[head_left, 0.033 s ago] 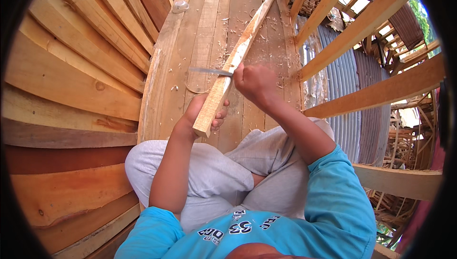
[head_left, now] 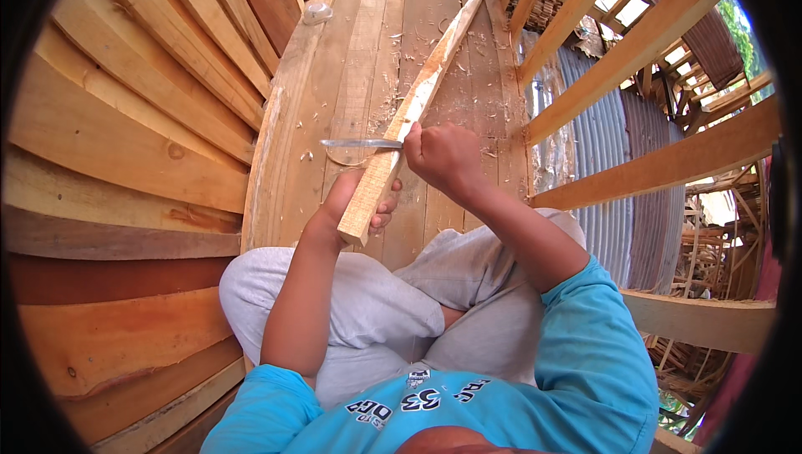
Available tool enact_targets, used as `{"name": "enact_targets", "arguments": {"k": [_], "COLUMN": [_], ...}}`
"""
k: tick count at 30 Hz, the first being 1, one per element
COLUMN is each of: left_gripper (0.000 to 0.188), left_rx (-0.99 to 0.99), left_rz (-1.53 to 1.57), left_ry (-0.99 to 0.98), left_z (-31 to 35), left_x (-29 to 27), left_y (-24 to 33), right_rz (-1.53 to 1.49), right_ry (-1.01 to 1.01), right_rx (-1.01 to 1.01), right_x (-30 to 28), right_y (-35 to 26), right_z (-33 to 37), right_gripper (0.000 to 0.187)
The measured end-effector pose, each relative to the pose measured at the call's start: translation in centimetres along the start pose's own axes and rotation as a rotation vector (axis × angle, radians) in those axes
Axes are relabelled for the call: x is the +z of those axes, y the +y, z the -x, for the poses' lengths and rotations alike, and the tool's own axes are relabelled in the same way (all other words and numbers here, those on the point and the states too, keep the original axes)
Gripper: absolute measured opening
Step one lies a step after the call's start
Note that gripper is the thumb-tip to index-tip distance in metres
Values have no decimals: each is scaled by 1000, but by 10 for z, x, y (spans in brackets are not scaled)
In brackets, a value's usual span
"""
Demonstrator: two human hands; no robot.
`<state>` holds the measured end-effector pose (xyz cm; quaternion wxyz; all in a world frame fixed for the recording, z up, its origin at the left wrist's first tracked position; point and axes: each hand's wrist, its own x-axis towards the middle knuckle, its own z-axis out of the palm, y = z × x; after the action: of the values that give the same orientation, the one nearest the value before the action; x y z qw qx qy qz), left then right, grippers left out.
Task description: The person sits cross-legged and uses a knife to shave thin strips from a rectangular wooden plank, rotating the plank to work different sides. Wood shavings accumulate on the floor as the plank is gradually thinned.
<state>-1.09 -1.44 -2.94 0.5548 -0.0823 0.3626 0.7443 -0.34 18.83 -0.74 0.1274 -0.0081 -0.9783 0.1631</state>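
A long squared wooden stick (head_left: 428, 78) slants away from me, its blunt end close to my knees and its narrower far end at the upper right. My left hand (head_left: 343, 192) is closed around it close to the blunt end, with fingertips showing past its right side. My right hand (head_left: 444, 155) is a fist just right of the stick, gripping a knife; the handle is hidden inside the fist. The knife's blade (head_left: 355, 143) lies across the stick and juts out to the left. Beyond the blade, the stick's upper face looks paler and freshly shaved.
Wood shavings (head_left: 391, 103) litter the plank floor (head_left: 351, 61). At its far left sits a small clear container (head_left: 317, 13). Stacked boards (head_left: 142, 111) form a wall on my left. Wooden rails (head_left: 652, 157) run along the right, with corrugated metal sheets (head_left: 597, 128) beyond them.
My right hand and the knife have slid a short way down the stick toward me. The left hand and the stick stay almost where they were.
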Motion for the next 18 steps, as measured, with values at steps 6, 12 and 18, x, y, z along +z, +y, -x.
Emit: {"name": "enact_targets", "arguments": {"k": [6, 12, 18], "left_gripper": [41, 40, 40], "left_rx": [-32, 36, 62], "left_rz": [59, -42, -45], "left_ry": [-51, 32, 26], "left_z": [-3, -2, 3], "left_x": [2, 14, 14], "left_y": [2, -5, -3], "right_rz": [32, -2, 14], "right_ry": [116, 172, 110], "right_rx": [19, 63, -41], "right_x": [9, 18, 18], "right_y": [23, 54, 35], "right_z": [-16, -22, -11], "right_gripper": [50, 51, 54]}}
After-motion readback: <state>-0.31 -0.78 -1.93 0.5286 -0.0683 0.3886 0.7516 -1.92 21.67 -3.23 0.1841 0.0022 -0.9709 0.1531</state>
